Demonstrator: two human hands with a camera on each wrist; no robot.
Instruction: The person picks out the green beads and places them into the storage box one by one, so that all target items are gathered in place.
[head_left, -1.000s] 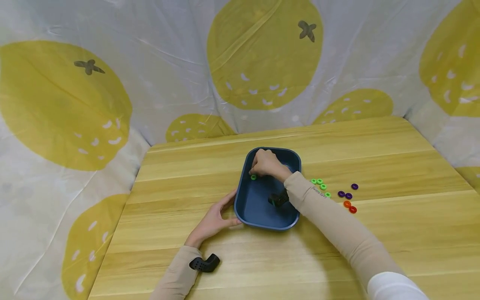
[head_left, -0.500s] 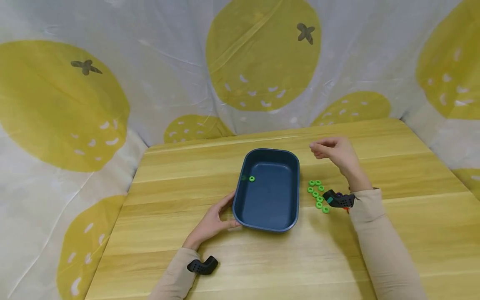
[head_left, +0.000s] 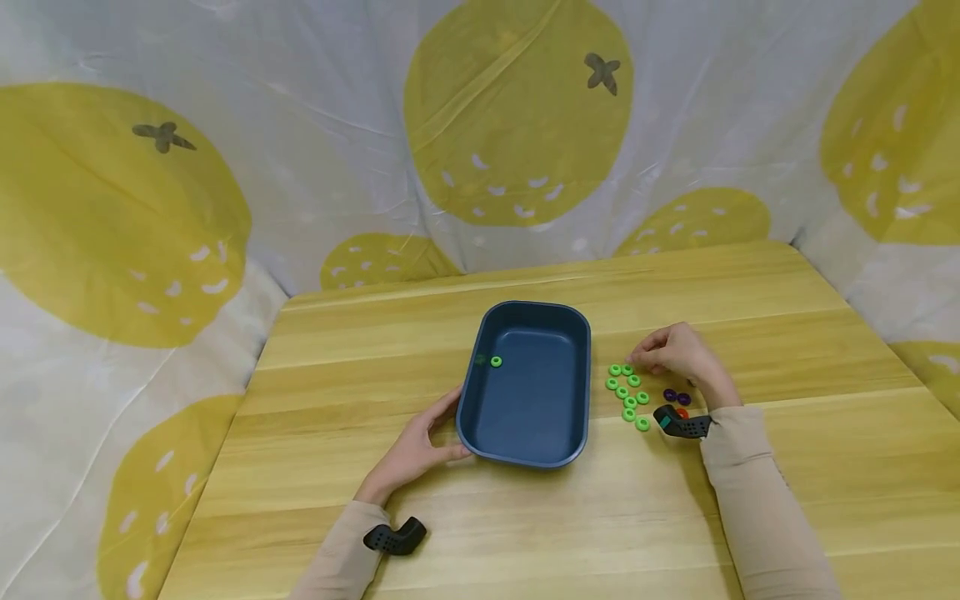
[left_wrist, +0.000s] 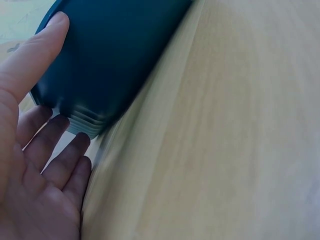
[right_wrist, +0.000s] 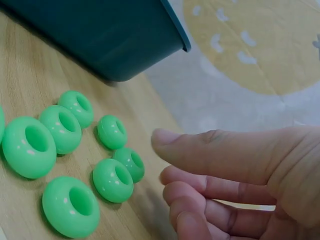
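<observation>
A dark blue rectangular tray (head_left: 525,408) stands on the wooden table, with one green ring-shaped bead (head_left: 496,362) inside near its left wall. My left hand (head_left: 408,450) rests against the tray's near left corner; in the left wrist view its thumb (left_wrist: 52,35) lies on the outer wall and the relaxed fingers touch the corner. To the right of the tray lie several green ring beads (head_left: 630,402). My right hand (head_left: 682,357) hovers at the far end of that group. The right wrist view shows its thumb and fingers apart, holding nothing, close to the green beads (right_wrist: 113,181).
Purple ring beads (head_left: 670,395) and an orange-red bead (head_left: 682,413) lie beside my right wrist, partly hidden by the black wrist camera (head_left: 682,422). A white cloth with yellow fruit prints (head_left: 517,108) hangs behind the table (head_left: 360,350).
My right hand has left the tray, swung right and come down beside the green beads. One green bead stays in the tray. The left hand keeps its place at the tray.
</observation>
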